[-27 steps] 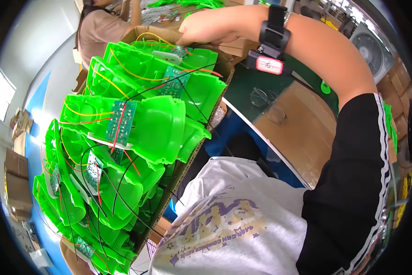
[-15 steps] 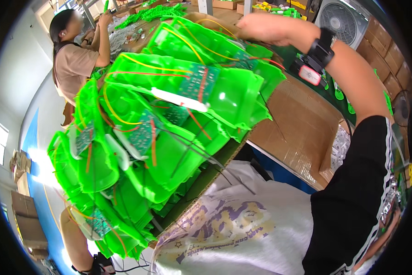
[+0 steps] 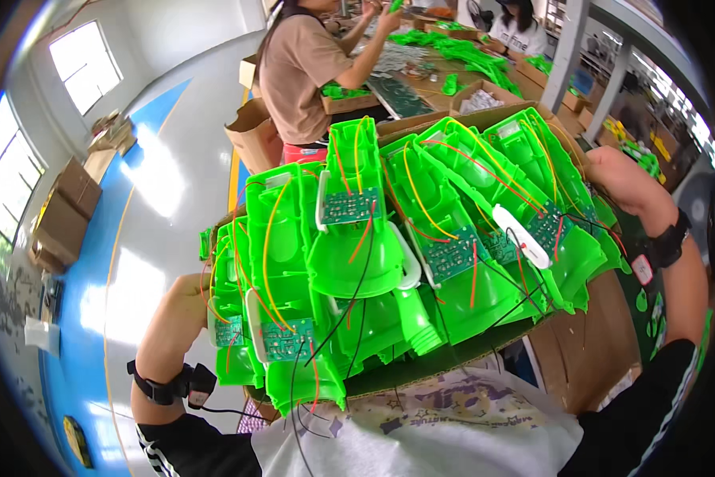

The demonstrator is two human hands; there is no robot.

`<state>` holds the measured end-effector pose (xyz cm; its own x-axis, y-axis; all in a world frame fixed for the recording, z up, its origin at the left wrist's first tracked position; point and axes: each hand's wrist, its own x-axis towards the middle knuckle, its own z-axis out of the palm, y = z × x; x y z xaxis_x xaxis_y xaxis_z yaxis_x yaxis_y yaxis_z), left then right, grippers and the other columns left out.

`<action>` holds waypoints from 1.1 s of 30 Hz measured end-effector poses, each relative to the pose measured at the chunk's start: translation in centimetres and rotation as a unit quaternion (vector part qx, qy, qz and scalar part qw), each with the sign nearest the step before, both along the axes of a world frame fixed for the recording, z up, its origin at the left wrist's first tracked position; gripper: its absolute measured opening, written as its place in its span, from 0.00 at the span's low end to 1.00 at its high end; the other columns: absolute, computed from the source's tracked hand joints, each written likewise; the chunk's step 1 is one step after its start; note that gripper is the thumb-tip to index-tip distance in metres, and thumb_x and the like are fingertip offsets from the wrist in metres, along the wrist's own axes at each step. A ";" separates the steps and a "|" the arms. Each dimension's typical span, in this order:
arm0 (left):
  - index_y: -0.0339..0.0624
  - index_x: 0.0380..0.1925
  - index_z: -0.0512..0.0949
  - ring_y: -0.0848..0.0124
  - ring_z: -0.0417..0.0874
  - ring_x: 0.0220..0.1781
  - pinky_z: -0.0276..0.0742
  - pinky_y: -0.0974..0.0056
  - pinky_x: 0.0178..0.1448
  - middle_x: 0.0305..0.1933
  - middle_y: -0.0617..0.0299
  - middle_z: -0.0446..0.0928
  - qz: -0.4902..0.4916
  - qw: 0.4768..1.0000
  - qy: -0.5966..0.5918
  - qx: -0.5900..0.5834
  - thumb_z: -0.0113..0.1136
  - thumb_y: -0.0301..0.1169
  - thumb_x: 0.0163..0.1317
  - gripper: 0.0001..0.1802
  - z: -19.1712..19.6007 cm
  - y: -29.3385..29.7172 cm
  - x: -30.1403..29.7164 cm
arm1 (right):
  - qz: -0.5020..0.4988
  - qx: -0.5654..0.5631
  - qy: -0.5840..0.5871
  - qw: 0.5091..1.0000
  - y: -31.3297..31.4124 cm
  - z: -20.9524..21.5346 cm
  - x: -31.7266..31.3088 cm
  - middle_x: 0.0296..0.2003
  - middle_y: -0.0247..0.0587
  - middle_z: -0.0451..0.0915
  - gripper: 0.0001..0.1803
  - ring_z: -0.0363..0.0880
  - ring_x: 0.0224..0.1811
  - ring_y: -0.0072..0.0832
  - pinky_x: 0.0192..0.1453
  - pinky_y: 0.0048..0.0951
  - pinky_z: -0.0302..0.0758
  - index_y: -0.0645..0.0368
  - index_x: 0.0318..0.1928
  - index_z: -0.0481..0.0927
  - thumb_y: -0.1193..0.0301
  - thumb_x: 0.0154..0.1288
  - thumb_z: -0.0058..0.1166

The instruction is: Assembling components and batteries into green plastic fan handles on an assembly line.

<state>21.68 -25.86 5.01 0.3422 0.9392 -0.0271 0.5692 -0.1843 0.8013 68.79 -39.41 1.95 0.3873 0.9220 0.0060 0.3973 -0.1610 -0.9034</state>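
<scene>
A cardboard box heaped with bright green plastic shells is held up against my front. Many shells carry a green circuit board with red, yellow and black wires, and some have a white plastic strip. At the box's left side is my left hand, its fingers mostly hidden behind the shells. My right hand grips the far right side of the box, fingers curled in at its edge. Black wires dangle over the near edge.
A person in a brown shirt works at a table to the far side, with another person beyond. Green parts lie on that table. Cardboard boxes stand along the left wall. An open carton lies below on the right.
The box has swung from a steep tilt to nearly level before me. My right hand appears lower and farther right, my left higher. The view has turned toward the left, showing more floor and windows.
</scene>
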 end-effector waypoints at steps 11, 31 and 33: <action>0.35 0.24 0.77 0.84 0.59 0.15 0.51 0.75 0.19 0.14 0.72 0.66 0.309 0.948 -0.066 0.024 0.50 0.30 0.52 0.10 -3.6 -3.1 -14.5 | 0.289 -0.118 -0.104 0.944 24.6 6.3 -16.3 0.23 0.35 0.76 0.11 0.72 0.20 0.21 0.24 0.25 0.68 0.67 0.30 0.76 0.69 0.58 0.47; 0.32 0.33 0.73 0.69 0.78 0.21 0.76 0.67 0.24 0.25 0.59 0.75 0.396 0.891 -0.157 -0.159 0.47 0.31 0.59 0.12 -31.6 19.3 -26.4 | 0.377 -0.200 -0.307 0.851 64.5 -19.6 -34.4 0.27 0.42 0.77 0.15 0.76 0.28 0.30 0.31 0.32 0.72 0.69 0.37 0.75 0.68 0.58 0.46; 0.32 0.33 0.73 0.71 0.77 0.20 0.76 0.68 0.24 0.24 0.59 0.75 0.392 0.887 -0.178 -0.170 0.46 0.31 0.59 0.11 -33.5 24.0 -25.0 | 0.356 -0.211 -0.297 0.861 69.5 -24.9 -32.0 0.29 0.44 0.77 0.16 0.76 0.31 0.30 0.35 0.31 0.70 0.69 0.38 0.75 0.67 0.59 0.45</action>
<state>-3.28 -1.91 -28.53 -0.3680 0.8509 -0.3748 0.1153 0.4418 0.8897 36.81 30.11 -22.92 -0.2315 0.8929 -0.3862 0.9028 0.0493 -0.4272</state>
